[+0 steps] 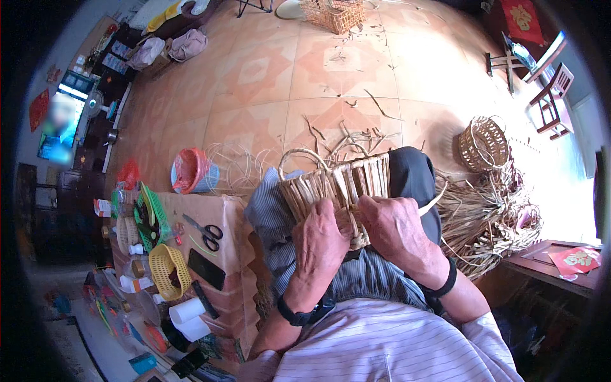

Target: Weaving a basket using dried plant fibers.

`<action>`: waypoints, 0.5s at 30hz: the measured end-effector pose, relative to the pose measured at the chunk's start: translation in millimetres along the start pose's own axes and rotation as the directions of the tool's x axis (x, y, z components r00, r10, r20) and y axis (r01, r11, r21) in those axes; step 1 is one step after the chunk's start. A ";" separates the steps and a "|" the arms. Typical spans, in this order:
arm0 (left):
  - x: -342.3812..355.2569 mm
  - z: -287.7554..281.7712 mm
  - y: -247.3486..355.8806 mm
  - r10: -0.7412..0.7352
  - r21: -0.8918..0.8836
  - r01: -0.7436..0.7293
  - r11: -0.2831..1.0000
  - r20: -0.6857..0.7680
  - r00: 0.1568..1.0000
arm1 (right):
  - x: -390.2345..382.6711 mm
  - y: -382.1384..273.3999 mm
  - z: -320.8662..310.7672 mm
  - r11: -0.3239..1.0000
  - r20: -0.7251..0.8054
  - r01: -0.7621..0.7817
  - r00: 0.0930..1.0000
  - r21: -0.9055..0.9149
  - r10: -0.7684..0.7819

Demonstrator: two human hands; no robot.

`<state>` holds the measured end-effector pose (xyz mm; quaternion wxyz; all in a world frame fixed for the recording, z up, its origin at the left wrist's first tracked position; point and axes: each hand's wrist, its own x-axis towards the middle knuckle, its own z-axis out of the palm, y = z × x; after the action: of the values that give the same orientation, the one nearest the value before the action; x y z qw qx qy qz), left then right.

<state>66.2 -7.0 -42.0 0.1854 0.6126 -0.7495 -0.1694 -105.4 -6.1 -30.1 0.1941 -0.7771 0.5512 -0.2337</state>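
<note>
A small woven straw basket (372, 178) with looped handles lies across my lap, its side facing up. My left hand (323, 232) is closed, fingers pinching the basket's near edge. Just to its right, my right hand (396, 224) is closed too, thumb and fingers bent at the same edge. A pale flat straw strip (433, 200) sticks out to the right from beside the right hand and seems to be gripped in it. The fingertips are partly hidden by the knuckles. Between the hands, a short stub of weave hangs toward me.
At left, a covered table holds scissors (205, 233), a black phone (206, 269), a yellow basket (169, 272) and a green basket (151, 216). Beyond it stands a blue bucket (205, 177). On the right are a straw heap (487, 210) and a round wicker basket (482, 145).
</note>
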 end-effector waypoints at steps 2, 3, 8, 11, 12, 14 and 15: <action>-1.1 -3.1 -2.8 -0.006 0.061 0.007 0.998 -0.005 1.000 | -0.2 5.0 1.0 1.000 -0.030 -0.002 1.000 -0.002 0.002; -2.4 -5.3 -5.0 -0.014 0.067 0.014 0.998 0.002 1.000 | -0.3 7.2 0.4 1.000 -0.016 -0.026 1.000 -0.015 0.026; -7.0 -10.8 -14.5 -0.062 0.047 0.062 0.997 -0.001 0.998 | 0.3 23.4 -16.2 0.998 -0.010 -0.061 0.998 -0.024 0.061; -8.8 -11.7 -23.6 -0.043 0.072 0.045 0.996 -0.035 0.998 | -4.5 31.6 -25.3 0.992 0.023 -0.127 0.992 -0.012 0.128; -10.7 -12.9 -28.5 -0.118 0.059 0.119 0.991 -0.021 0.993 | -6.4 33.6 -26.2 0.991 0.015 -0.133 0.991 0.001 0.133; -13.9 -20.5 -45.2 -0.188 0.082 0.191 0.978 -0.044 0.981 | -10.0 35.0 -22.5 0.995 0.002 -0.094 0.996 0.027 0.094; -13.4 -26.1 -56.8 -0.212 0.116 0.218 0.969 -0.066 0.975 | -11.3 33.3 -16.5 0.994 0.000 -0.102 0.995 0.031 0.103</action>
<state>129.8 -5.5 -47.5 0.1476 0.7046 -0.6825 -0.1258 -143.6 -6.7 -36.9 0.2176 -0.7445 0.5867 -0.2326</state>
